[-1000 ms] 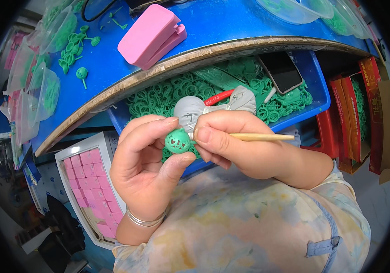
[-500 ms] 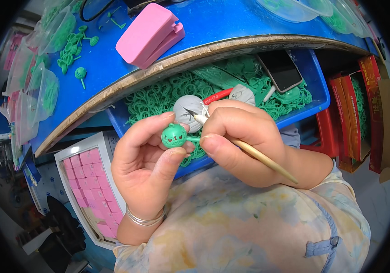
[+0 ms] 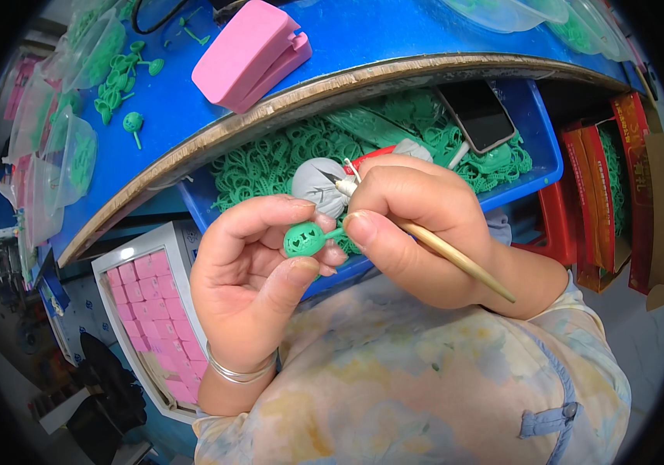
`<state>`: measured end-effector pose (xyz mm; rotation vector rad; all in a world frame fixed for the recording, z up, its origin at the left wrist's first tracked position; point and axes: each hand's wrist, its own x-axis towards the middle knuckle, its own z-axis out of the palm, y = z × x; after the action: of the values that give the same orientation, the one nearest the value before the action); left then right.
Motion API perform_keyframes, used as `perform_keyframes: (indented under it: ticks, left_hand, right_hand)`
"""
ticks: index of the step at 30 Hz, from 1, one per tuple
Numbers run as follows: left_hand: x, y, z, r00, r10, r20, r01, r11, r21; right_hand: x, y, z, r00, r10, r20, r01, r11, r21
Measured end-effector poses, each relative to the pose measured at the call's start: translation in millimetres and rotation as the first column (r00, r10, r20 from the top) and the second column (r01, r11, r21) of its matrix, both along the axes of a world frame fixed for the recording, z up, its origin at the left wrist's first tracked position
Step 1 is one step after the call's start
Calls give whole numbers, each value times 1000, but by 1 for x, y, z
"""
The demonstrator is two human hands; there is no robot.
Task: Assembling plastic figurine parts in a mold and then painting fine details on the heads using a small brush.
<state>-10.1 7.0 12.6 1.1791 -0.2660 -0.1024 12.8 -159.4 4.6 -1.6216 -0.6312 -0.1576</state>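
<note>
A small green ball (image 3: 303, 240) with heart-shaped cut-outs sits between the thumb and fingers of my left hand (image 3: 243, 287). Its short stem runs toward my right hand (image 3: 425, 225), where thumb and forefinger meet at the stem's end. That same closed hand grips a thin craft knife (image 3: 463, 267) with a pale wooden handle; its dark pointed blade sticks out up and to the left, clear of the ball. Behind the blade lies a round grey lump (image 3: 318, 186), partly hidden by my fingers.
A blue tray (image 3: 550, 159) full of green ring-like pieces sits below the table edge (image 3: 324, 77), with a phone (image 3: 477, 116) on top. On the blue table stand a pink block (image 3: 246, 58) and clear tubs (image 3: 76, 167). Pink cubes fill a white box (image 3: 150, 310) at left; red cartons (image 3: 595, 201) stand right.
The green ball has turned in my fingers, so its cut-outs face more upward and its stem tilts up to the right. The knife has shifted slightly right, still in my right hand.
</note>
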Motion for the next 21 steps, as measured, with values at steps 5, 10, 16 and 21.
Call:
perform_keyframes:
  ticks: [5, 10, 16, 21]
  left_hand:
    - [0, -1, 4, 996, 17, -88, -15, 1000, 18]
    - [3, 4, -3, 1000, 8, 7, -8, 996, 94]
    - [2, 6, -4, 999, 38, -2, -37, 997, 68]
    - [1, 1, -2, 995, 101, 1, -101, 992, 80]
  right_hand:
    - [2, -2, -1, 1000, -3, 15, 4, 999, -43]
    - [-3, 1, -2, 961, 49, -270, 61, 921, 384]
    - [-1, -10, 9, 999, 8, -32, 0, 968, 250]
    - [2, -5, 9, 981, 66, 180, -112, 960, 257]
